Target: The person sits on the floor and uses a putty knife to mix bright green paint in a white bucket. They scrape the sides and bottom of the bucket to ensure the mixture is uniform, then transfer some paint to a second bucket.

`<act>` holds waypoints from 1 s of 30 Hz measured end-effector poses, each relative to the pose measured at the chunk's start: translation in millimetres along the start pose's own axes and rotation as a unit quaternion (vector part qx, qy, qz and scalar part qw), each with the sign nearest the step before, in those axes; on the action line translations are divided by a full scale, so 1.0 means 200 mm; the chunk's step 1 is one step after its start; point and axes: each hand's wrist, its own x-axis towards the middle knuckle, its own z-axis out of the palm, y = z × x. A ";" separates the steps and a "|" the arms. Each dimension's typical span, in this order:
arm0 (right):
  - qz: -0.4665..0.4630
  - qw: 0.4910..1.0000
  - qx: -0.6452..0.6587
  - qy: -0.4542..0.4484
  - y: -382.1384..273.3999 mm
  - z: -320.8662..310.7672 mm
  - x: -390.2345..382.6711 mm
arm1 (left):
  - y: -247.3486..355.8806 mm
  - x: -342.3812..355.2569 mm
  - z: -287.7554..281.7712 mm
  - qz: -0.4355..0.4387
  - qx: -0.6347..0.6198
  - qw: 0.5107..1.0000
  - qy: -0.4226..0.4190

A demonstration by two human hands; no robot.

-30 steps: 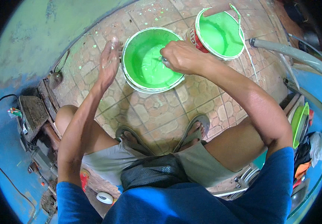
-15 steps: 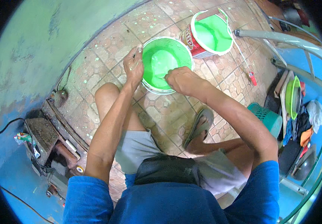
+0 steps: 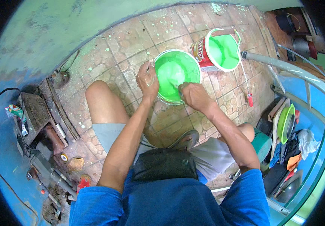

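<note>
A pale-rimmed bucket [image 3: 191, 68] of bright green paint [image 3: 169, 74] stands on the tiled floor ahead of me. My left hand [image 3: 147, 80] grips its left rim and has paint smears on it. Over the near right side of the bucket, my right hand [image 3: 195, 95] is closed, its fingers low at the paint. What it holds is hidden under the fist. The paint surface shows a lighter swirl by that hand. Just beyond to the right stands a red bucket [image 3: 206, 61] with a white rim, also with green paint inside.
A thin rod with a red end [image 3: 250, 99] lies right of the red bucket. Metal tubing [image 3: 287, 64], a teal basket [image 3: 261, 145] and a green basin [image 3: 285, 123] are at right. Along the left wall sits a rusty metal machine [image 3: 38, 113]. Paint spots dot the floor.
My view has shifted, so both buckets appear lower and further right. My right hand has moved slightly over the paint, and the swirl looks different. The left hand keeps its hold on the rim.
</note>
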 end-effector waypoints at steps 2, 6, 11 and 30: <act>-0.006 0.999 0.034 0.013 -0.02 -0.04 -0.03 | 0.03 -0.04 0.00 -0.006 0.022 1.000 0.010; 0.030 0.998 0.026 0.056 0.00 -0.08 -0.02 | 0.04 -0.11 0.02 -0.007 0.030 0.999 0.034; 0.045 0.993 -0.032 0.105 0.11 0.06 0.04 | 0.01 -0.12 0.05 0.022 0.053 0.998 0.036; 0.138 0.990 0.015 0.029 0.05 0.06 -0.04 | 0.03 -0.11 0.02 0.020 0.067 0.997 0.037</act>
